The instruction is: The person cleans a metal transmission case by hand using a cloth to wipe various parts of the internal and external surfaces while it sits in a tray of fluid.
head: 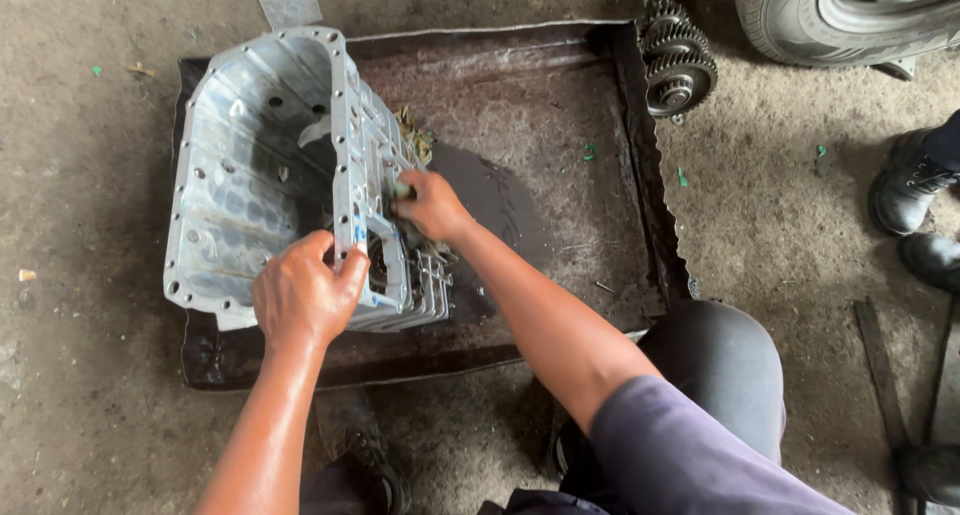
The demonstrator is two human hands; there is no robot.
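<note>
Cast alu housing [262, 165] sits at left end of a shallow dark metal tray [560, 95] on the concrete floor [80, 375]. Housing is tipped on its side, open cavity facing left/up toward cam, bolt-hole flange running round the rim. Its long axis runs roughly near-to-far, slightly leaning right at the top.

Left hand [305, 293] is at the housing's near-right corner, fingers curled over the flange edge, thumb on the outer face: closed onto the casting, steadying it. Forearm comes up from bottom-left, wrist fairly straight, back of hand to cam.

Right hand [430, 205] is just right of the flange, mid-height on the housing's outer (right) side, so the work lies directly left of it, touching. Fingers bunched together, pressing a small wad of rag or scrubber [412, 135], grimy, against the ribbed outer wall; what exactly is pinched I can't tell. Right arm reaches in diagonally from lower right, elbow bent above the knee [715, 360]. Both hands abt equally near; left holds, right works.

Rest of tray, right of housing, has a wet dark patch. Further right: gear cluster shaft [678, 60] on the floor at tray's far corner, tyre [850, 15] top right, another person's black boots [915, 190] at right edge.
</note>
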